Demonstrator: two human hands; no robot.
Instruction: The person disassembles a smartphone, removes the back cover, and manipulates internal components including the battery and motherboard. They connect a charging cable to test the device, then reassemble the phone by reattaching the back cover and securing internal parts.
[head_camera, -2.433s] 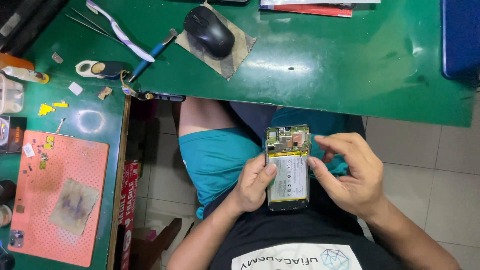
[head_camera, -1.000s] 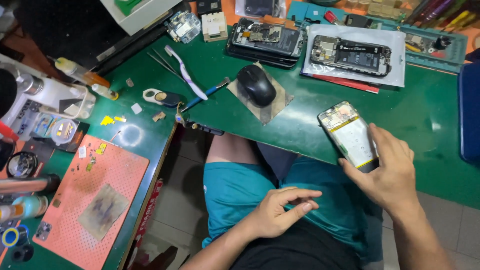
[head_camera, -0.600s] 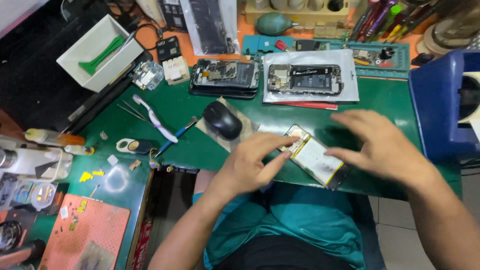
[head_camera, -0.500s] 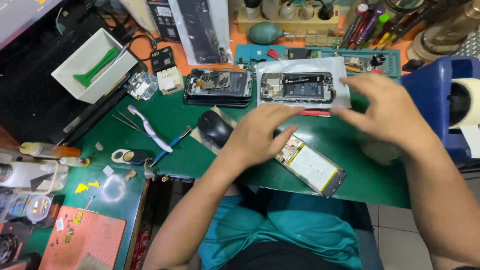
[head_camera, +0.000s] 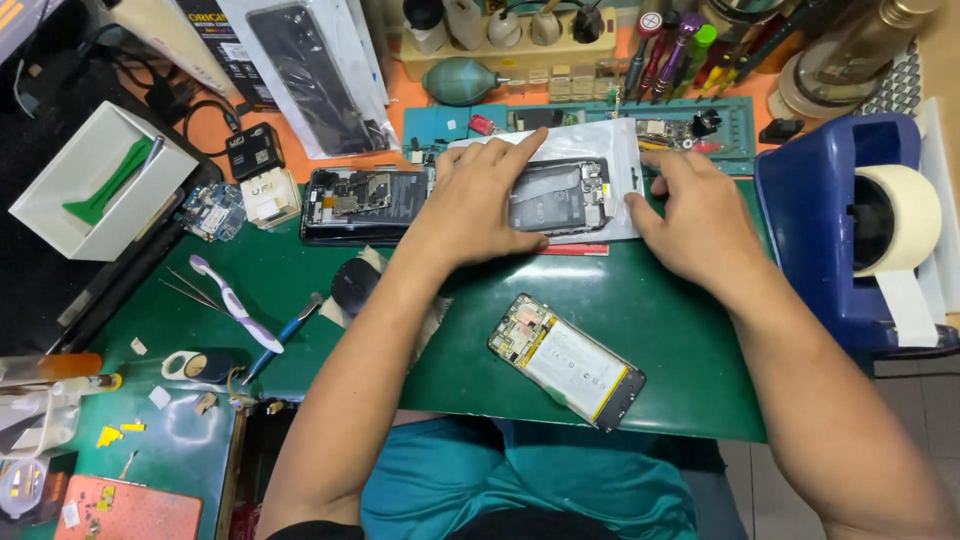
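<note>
Both hands were observed on a clear plastic pouch (head_camera: 600, 180) that lay flat on the green bench (head_camera: 680, 340), toward twelve o'clock from the person. An opened phone (head_camera: 555, 195), its circuitry exposed, was seen lying on the pouch.

The left hand (head_camera: 480, 205) was laid palm down over the nine o'clock end of the pouch, fingers spread wide and flat, with the index finger extended toward the pouch's far edge. Nothing was gripped; the hand was pressed or rested on the pouch and partly over the phone.

The right hand (head_camera: 695, 215) was placed at the three o'clock end of the pouch, fingers loosely spread and touching its edge. Whether the edge was pinched could not be told.

A second opened phone (head_camera: 365, 203) was noted just beside the pouch at nine o'clock. A third opened phone with a white battery (head_camera: 567, 361) was found lying tilted on the bench at six o'clock of the pouch, well apart from both hands. A black mouse (head_camera: 355, 285) lay near the left forearm. A blue tape dispenser (head_camera: 850, 220) stood at three o'clock of the right hand. A white toothbrush (head_camera: 235, 305) lay at nine o'clock on the bench.
</note>
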